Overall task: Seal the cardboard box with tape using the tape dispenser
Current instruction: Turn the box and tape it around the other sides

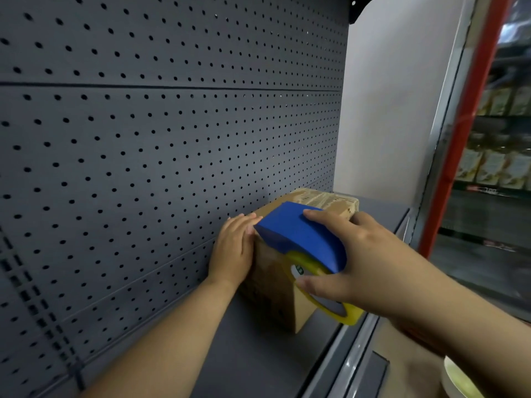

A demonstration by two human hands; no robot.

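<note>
A brown cardboard box [275, 288] stands on a grey shelf, close to the pegboard back wall. My right hand [356, 259] grips a blue tape dispenser [298, 237] with a yellow roll of tape [324, 300] in it. The dispenser rests on the box's top near edge, with the roll hanging over the box's front face. My left hand [234, 251] lies flat against the box's left side, fingers together, pressing on it. The far part of the box top shows printed text.
A dark grey pegboard [161, 133] forms the back wall. The grey shelf [244, 354] ends in a metal front edge [344, 366]. A white side panel [396, 110] and a red post [465, 139] stand at right, with stocked shelves beyond.
</note>
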